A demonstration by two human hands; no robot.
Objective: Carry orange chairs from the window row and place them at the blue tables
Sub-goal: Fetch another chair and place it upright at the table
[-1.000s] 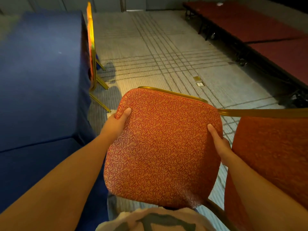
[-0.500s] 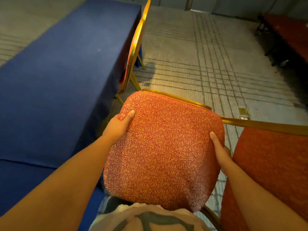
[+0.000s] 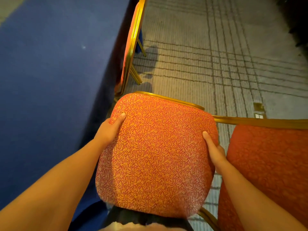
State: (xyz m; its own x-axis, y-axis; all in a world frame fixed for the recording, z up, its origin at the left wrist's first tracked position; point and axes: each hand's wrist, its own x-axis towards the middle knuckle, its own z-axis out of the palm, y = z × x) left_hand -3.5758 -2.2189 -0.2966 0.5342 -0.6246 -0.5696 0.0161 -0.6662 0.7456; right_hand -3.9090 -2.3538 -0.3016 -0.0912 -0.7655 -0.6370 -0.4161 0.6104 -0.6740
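Head view: the orange chair (image 3: 155, 155) is held by its patterned cushion just beside the blue table (image 3: 50, 64). The left hand (image 3: 110, 129) and right hand (image 3: 215, 150) each curl round a side edge, thumbs on the fabric. A second orange chair (image 3: 266, 164) crowds the right. Best to lower it squarely, in line with the gold-framed chair (image 3: 131, 47) ahead, keeping the legs clear of the tablecloth.

The orange chair (image 3: 155, 157) is padded in matt woven cloth with a swirl pattern, slightly rough-looking and going pale and fuzzy at its near edge. Its frame (image 3: 170, 99) is gold-coloured metal with a soft gloss. Left of that chair, the worktop (image 3: 50, 72) wears smooth matt blue cloth. Right of it, a second chair (image 3: 266, 164) shows coarser matt cloth. Beyond it, the floor (image 3: 216, 55) is ribbed matt carpet.
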